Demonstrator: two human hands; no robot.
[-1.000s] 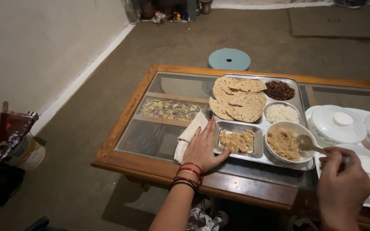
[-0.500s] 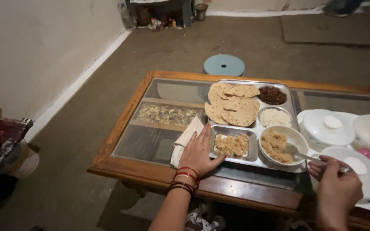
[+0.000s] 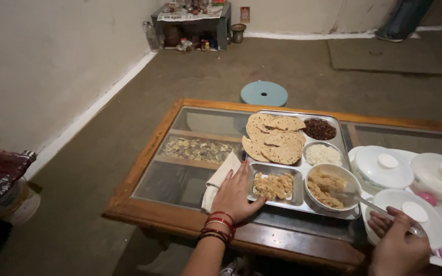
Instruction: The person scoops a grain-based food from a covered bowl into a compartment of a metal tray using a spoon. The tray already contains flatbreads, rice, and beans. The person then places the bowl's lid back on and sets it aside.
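Steel compartment tray [image 3: 345, 134] is seen on a glass-topped wooden table [image 3: 144, 168], w/ the left hand [image 3: 235, 193] laid flat, fingers apart, against its near-left edge, nothing gripped. Red and dark bangles [image 3: 218, 225] are worn at that wrist. Just left of the hand, a folded white cloth [image 3: 220, 176] is partly covered by the fingers. Flatbreads [image 3: 274, 137] are piled in the tray's far-left section; dark beans [image 3: 318, 129] are at far right, white rice [image 3: 323, 154] below them, a crumbly yellowish food [image 3: 274, 185] in the near-left compartment. A bowl [image 3: 351, 180] of brownish food sits at near right. The right hand [image 3: 397, 245], at the near-right corner, is closed on a spoon [image 3: 364, 200] handle, the spoon's head resting in the bowl. White lidded casseroles [image 3: 382, 166] are grouped right of the tray. A pale blue stool [image 3: 264, 93] stands on the floor beyond the table.
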